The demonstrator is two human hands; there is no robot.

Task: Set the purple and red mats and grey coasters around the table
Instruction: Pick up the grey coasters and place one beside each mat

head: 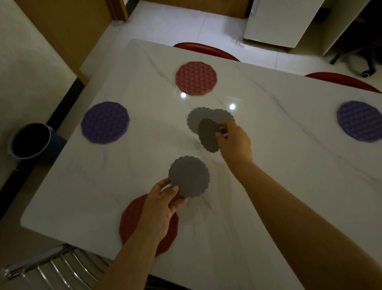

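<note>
Fingers of the left hand [160, 206] pinch a grey coaster [189, 176]; those of the right hand [234, 142] pinch a tilted coaster [207, 135].

Near red mat [130, 220] half hidden under left hand [160, 212]; stacked coasters [196, 118] overlapping, perhaps two.

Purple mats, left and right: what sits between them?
In the head view, the grey coaster pile, with the right hand pinching one tilted coaster above it.
</note>
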